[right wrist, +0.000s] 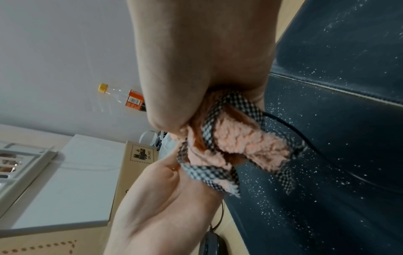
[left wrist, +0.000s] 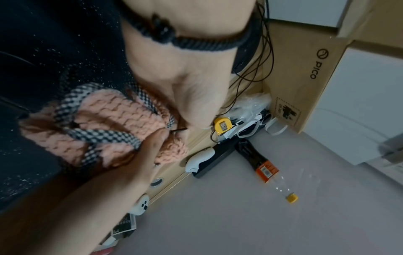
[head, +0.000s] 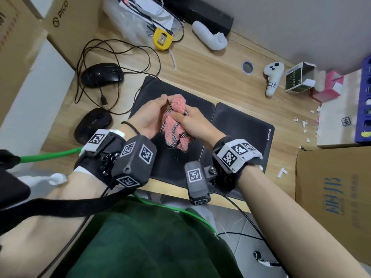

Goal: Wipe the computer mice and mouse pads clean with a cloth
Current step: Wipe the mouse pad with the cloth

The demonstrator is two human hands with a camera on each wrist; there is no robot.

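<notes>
Both hands are gripping the soft, light pink cloth (head: 175,125), left hand (head: 149,117) also pinching a thin cable (left wrist: 179,129), right hand (head: 195,123) bunching its middle, best held wadded.

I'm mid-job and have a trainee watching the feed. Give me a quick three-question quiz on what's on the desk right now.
1. True or false: both mice lie on the mouse pads.
2. What does the right hand grip? A) tape measure B) pink cloth C) white controller
3. Fill in: a thin black ____ runs out of the cloth between the two hands.

Key
1. False. The wired mouse and the second mouse lie on the bare desk, left of the left mouse pad.
2. B. Both it and the left hand hold the pink cloth over that pad; the Lenovo mouse pad lies beside it.
3. cable
</notes>
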